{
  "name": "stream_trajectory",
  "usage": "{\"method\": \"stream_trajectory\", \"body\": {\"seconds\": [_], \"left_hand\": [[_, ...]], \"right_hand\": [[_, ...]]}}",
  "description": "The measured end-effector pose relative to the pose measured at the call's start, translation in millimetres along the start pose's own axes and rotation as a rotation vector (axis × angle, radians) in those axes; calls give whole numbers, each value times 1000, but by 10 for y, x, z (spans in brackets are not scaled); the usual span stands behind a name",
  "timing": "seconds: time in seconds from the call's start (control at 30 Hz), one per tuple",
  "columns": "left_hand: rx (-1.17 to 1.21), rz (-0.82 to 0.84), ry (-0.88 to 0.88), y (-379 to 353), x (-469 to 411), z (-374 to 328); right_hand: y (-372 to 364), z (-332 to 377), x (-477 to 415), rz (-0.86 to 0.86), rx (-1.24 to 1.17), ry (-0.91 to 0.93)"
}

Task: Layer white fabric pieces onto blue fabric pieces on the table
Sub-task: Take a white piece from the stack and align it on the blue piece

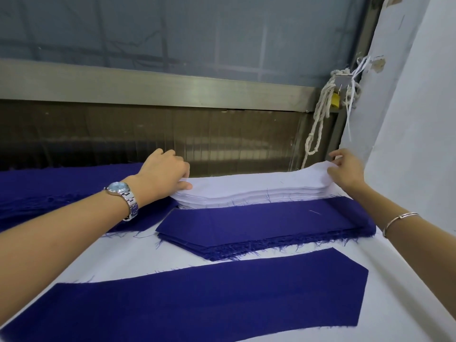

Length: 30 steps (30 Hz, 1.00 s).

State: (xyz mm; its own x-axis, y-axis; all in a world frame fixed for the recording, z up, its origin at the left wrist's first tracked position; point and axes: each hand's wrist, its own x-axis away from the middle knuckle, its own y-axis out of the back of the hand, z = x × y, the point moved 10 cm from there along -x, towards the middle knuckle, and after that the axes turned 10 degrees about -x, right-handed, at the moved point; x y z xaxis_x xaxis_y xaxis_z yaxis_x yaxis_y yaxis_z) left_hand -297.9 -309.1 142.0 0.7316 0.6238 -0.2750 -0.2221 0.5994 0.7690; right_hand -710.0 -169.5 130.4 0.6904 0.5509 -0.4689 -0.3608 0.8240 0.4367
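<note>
Two hands reach to the far side of the table (399,287). Far on the left lies a heap of dark blue cloth (49,188). Next comes the left hand (164,174), with a watch (121,190) on its wrist. Its fingers are bent, and with its thumb it pinches the left end of the white pile (246,193). The white pile sits at the far edge. Right beside it, a bit nearer, sits a pile of blue pieces (259,225). Nearer still, one blue piece (209,297) lies flat by itself, with no white on it yet. At the right end of the white pile, the right hand (348,169) pinches the top white piece (308,174) and lifts its corner a little.

I think the step now is picking up one white piece. Next, both hands need to peel off only the top one, bring it near, and lay it on the lone blue piece so the edges match.
</note>
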Motion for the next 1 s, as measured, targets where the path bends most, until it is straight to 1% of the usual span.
{"method": "stream_trajectory", "body": {"seconds": [0.13, 0.37, 0.43, 0.57, 0.67, 0.77, 0.83, 1.0], "left_hand": [[41, 17, 8, -57, -22, 6], [142, 61, -1, -92, -79, -25], [150, 33, -15, -62, -77, -35], [112, -76, -8, 47, -28, -24], [182, -156, 64, 111, 33, 61], [266, -236, 123, 185, 119, 179], [277, -250, 130, 203, 164, 219], [226, -221, 111, 178, 168, 163]], "right_hand": [[37, -43, 10, 27, -79, -19], [154, -241, 5, -22, -251, -109], [148, -305, 3, -20, -291, -134], [110, -389, 14, -12, -322, -182], [95, -369, 13, 2, -350, -182], [138, -348, 4, -21, -370, -186], [152, -346, 2, -15, -377, -190], [166, -393, 31, 10, -349, -215]]}}
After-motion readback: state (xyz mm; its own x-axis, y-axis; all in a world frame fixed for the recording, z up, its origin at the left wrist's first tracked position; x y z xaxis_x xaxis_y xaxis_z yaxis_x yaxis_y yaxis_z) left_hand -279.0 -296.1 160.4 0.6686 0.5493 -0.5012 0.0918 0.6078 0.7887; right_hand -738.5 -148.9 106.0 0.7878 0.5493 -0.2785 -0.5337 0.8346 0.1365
